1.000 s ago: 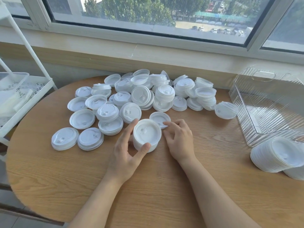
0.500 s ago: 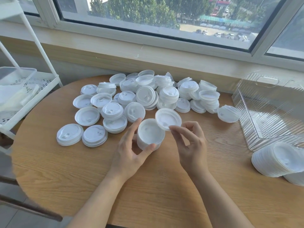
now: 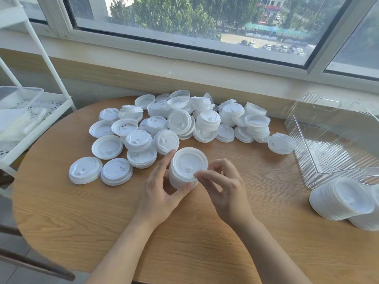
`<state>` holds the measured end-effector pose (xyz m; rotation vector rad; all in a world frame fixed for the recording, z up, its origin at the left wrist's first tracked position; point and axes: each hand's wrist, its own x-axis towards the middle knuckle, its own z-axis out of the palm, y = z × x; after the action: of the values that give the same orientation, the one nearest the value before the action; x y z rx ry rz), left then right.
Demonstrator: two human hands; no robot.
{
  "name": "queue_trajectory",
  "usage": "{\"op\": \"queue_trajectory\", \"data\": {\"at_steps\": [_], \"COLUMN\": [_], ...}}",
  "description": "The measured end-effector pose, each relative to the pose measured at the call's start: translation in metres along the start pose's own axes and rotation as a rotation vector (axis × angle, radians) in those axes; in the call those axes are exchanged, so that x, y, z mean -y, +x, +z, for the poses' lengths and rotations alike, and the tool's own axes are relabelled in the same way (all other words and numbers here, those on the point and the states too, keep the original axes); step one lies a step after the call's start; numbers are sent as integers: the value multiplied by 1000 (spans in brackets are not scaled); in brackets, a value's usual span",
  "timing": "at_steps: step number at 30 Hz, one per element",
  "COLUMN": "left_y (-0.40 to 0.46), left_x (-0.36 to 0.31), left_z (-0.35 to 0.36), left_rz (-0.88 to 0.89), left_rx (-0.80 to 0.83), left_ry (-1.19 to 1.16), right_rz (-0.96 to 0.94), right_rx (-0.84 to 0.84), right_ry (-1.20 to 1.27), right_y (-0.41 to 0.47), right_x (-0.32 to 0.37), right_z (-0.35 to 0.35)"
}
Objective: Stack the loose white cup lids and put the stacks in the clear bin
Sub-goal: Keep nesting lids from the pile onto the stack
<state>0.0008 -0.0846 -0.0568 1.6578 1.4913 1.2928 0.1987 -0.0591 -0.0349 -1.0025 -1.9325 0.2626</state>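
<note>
A short stack of white cup lids (image 3: 185,171) stands near the middle of the round wooden table (image 3: 184,232). My left hand (image 3: 162,193) grips the stack from the left, thumb at its front and fingers behind. My right hand (image 3: 225,189) pinches the near rim of the top lid (image 3: 189,160), which sits on the stack. Many loose lids (image 3: 164,128) lie scattered behind, some in low piles. The clear ribbed bin (image 3: 336,140) stands at the right.
Two long lid stacks (image 3: 344,199) lie on their sides at the right edge, in front of the bin. A single lid (image 3: 282,143) leans by the bin's left wall. A white wire shelf cart (image 3: 30,119) stands left of the table. A window sill runs behind.
My right hand picked a loose lid off the table, lifted it and set it on top of the stack that my left hand holds.
</note>
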Motion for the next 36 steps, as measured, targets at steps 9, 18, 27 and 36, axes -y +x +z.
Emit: {"op": "queue_trajectory", "data": {"at_steps": [9,18,27,36], "left_y": [0,2,2,2], "left_x": [4,6,8,6], "left_z": [1,3,2,4], "left_rz": [64,28,-20,-28], "left_rx": [-18,-23,-9,-11], "left_ry": [-24,5,-24,12], "right_rz": [231,265,289,315], "right_rx": [160,215,235,245], "right_ry": [20,52,67,91], "right_y": [8,13,12,7], "right_x": [-6,-9,-12,-22], "right_z": [4,13,15,16]}}
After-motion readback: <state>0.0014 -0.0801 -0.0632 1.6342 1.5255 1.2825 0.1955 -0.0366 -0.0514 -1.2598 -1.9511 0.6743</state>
